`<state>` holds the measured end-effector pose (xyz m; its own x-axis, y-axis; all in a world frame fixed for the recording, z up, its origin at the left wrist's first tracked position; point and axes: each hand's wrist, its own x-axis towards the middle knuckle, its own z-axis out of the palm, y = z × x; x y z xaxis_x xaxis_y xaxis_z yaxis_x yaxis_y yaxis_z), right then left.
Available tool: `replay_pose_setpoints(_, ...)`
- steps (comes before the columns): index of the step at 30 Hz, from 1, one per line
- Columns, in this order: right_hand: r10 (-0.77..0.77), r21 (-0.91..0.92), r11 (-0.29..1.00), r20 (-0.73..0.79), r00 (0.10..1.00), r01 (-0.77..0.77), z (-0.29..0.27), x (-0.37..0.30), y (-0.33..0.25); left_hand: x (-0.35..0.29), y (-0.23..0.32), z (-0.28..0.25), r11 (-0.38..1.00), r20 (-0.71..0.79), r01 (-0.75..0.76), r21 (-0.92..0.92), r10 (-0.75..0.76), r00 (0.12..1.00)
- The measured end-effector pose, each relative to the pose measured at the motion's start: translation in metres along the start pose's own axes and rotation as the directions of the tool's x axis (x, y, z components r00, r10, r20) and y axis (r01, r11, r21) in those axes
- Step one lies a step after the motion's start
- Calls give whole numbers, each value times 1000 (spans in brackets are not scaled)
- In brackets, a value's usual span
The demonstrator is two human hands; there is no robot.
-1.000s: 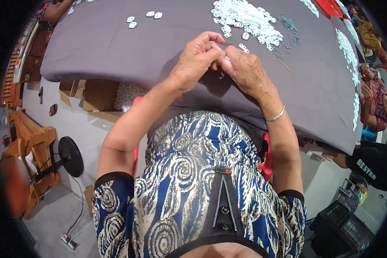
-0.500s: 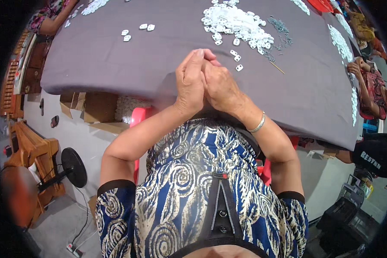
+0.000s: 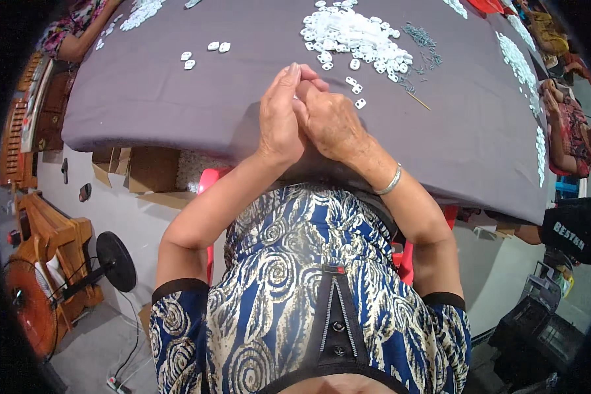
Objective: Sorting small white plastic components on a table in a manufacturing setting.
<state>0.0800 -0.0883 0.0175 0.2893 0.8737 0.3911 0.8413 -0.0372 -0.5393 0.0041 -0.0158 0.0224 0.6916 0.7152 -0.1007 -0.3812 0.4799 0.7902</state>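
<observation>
My left hand and my right hand are pressed together above the near part of the cloth-covered table. The left fingers reach up and over, and the right fingers are curled in against the left palm. Whatever lies between them is hidden. Beyond my hands lies a heap of small white plastic pieces, oval and with holes. Several loose white pieces sit just right of my fingertips, and a few more white pieces lie farther left. Small grey screw-like bits and a thin yellowish rod are beside the heap.
A person's arm rests at the far left corner; another person handles white pieces along the right edge. An opened cardboard box stands below the table at left. A standing fan and wooden furniture fill the lower left.
The view has shifted slightly, so the table contents sit a little farther left and up. My hands stay together, with the right fingers curled slightly differently.
</observation>
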Motion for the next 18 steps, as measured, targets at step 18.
replay_pose_setpoints(18, 225, 57, 972, 26, 974, -226, -57, 33, 38, 35, 32, -41, 792, 61, -213, 572, 218, 974)
